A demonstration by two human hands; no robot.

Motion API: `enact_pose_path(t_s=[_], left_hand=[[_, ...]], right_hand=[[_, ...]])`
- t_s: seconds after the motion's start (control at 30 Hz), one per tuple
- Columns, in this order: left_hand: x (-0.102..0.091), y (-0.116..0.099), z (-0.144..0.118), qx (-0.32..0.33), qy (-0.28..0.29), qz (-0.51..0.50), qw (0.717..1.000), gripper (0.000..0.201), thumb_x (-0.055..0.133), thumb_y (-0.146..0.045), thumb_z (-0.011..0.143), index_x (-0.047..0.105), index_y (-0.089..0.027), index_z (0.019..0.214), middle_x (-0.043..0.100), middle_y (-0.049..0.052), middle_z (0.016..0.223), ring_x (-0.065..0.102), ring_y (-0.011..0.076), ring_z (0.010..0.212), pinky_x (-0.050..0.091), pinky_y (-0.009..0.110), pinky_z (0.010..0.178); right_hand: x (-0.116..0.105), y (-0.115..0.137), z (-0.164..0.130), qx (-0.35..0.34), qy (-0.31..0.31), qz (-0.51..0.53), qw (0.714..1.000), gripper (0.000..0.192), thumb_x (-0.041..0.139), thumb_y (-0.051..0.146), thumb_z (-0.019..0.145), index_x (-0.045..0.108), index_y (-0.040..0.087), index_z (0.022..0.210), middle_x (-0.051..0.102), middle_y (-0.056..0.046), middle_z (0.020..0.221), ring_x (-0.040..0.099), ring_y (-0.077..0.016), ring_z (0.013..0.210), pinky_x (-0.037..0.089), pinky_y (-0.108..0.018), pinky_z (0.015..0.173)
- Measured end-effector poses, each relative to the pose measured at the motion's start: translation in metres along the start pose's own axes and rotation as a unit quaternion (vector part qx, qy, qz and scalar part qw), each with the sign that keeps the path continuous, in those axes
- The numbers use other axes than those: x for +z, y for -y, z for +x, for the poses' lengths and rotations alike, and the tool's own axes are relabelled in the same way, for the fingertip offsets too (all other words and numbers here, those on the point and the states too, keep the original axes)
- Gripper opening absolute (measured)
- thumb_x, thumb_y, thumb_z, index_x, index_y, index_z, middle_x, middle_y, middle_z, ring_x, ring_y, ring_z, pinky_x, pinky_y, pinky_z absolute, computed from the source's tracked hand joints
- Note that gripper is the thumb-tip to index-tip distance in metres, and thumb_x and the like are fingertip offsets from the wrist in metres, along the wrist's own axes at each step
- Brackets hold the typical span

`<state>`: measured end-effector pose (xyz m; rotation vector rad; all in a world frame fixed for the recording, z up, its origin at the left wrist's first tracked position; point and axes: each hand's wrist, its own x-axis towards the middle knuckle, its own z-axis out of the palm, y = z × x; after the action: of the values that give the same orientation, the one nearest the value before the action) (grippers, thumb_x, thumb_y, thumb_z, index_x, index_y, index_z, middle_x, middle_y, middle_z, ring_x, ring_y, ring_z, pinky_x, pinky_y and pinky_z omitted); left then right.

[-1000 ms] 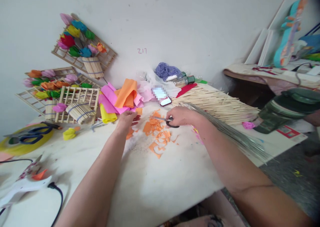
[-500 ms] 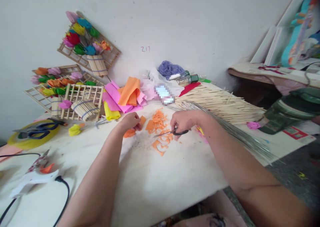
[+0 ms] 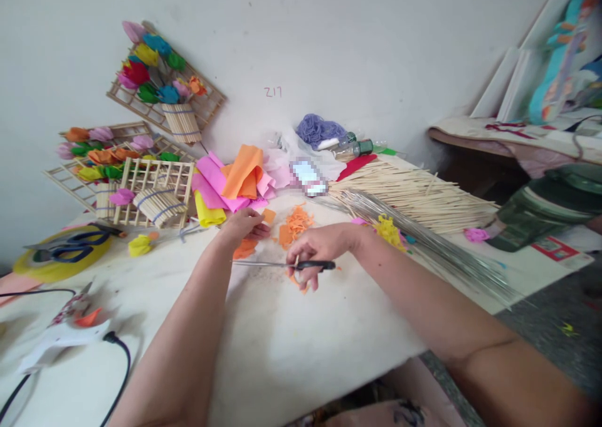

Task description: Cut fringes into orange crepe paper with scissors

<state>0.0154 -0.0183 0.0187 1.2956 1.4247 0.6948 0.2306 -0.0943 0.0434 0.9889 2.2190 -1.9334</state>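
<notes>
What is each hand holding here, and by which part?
Right hand holds scissors by the black handles, blades pointing left. Left hand rests on orange paper pieces; a grip cannot be told.

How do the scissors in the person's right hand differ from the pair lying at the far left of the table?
The black-handled scissors are held in the right hand, above the table, blades pointing left; the blue-handled scissors lie untouched on a yellow tape roll. The black-handled pair looks slimmer, with long thin blades; the blue-handled pair looks bulkier, with larger loops. The held pair is near the orange paper scraps; the other lies apart from them. Both appear closed.
</notes>
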Motion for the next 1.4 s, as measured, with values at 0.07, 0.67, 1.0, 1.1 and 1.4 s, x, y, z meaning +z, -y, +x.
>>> enact_pose_path(t_s=[0.07, 0.67, 1.0, 1.1, 1.4], left_hand=[[-0.006, 0.003, 0.003, -0.009, -0.005, -0.005, 1.000, 0.018, 0.070, -0.027, 0.082, 0.055, -0.018, 0.080, 0.074, 0.010, 0.070, 0.070, 0.0182, 0.058, 0.058, 0.029, 0.062], [0.028, 0.002, 0.004, 0.032, 0.014, -0.042, 0.998, 0.021, 0.069, -0.023, 0.086, 0.051, -0.018, 0.076, 0.072, 0.007, 0.066, 0.069, 0.0158, 0.056, 0.056, 0.027, 0.060], [0.021, 0.008, 0.010, 0.154, -0.009, -0.159, 0.975, 0.046, 0.089, -0.047, 0.054, 0.057, -0.017, 0.068, 0.071, 0.004, 0.069, 0.064, 0.0124, 0.057, 0.051, 0.024, 0.057], [0.027, 0.011, 0.011, 0.168, 0.010, -0.194, 0.966, 0.049, 0.089, -0.049, 0.052, 0.058, -0.017, 0.071, 0.071, 0.003, 0.070, 0.064, 0.0115, 0.058, 0.052, 0.024, 0.058], [0.039, 0.019, 0.017, 0.186, -0.007, -0.232, 0.955, 0.050, 0.089, -0.050, 0.051, 0.056, -0.017, 0.068, 0.064, -0.001, 0.063, 0.057, 0.0091, 0.051, 0.048, 0.022, 0.052]], right_hand=[[0.007, -0.005, 0.018, 0.004, 0.022, 0.019, 1.000, 0.048, 0.082, 0.046, 0.071, 0.063, 0.016, 0.103, 0.074, -0.005, 0.091, 0.074, -0.0161, 0.080, 0.049, -0.021, 0.064], [-0.025, -0.032, 0.016, -0.062, -0.353, 0.001, 0.934, 0.022, 0.067, 0.025, 0.076, 0.059, 0.017, 0.094, 0.058, 0.004, 0.073, 0.056, -0.0116, 0.065, 0.042, -0.021, 0.058], [-0.016, -0.029, 0.052, -0.134, -0.500, 0.241, 0.821, 0.022, 0.073, 0.032, 0.081, 0.058, 0.019, 0.091, 0.064, 0.003, 0.060, 0.053, -0.0094, 0.044, 0.041, -0.019, 0.042], [-0.021, -0.025, 0.062, -0.110, -0.530, 0.267, 0.797, 0.020, 0.073, 0.033, 0.083, 0.060, 0.019, 0.089, 0.064, 0.003, 0.058, 0.047, -0.0071, 0.038, 0.036, -0.018, 0.039], [-0.030, -0.013, 0.080, -0.124, -0.579, 0.341, 0.730, 0.030, 0.068, 0.001, 0.068, 0.060, 0.017, 0.092, 0.057, 0.009, 0.053, 0.050, -0.0080, 0.041, 0.040, -0.018, 0.044]])
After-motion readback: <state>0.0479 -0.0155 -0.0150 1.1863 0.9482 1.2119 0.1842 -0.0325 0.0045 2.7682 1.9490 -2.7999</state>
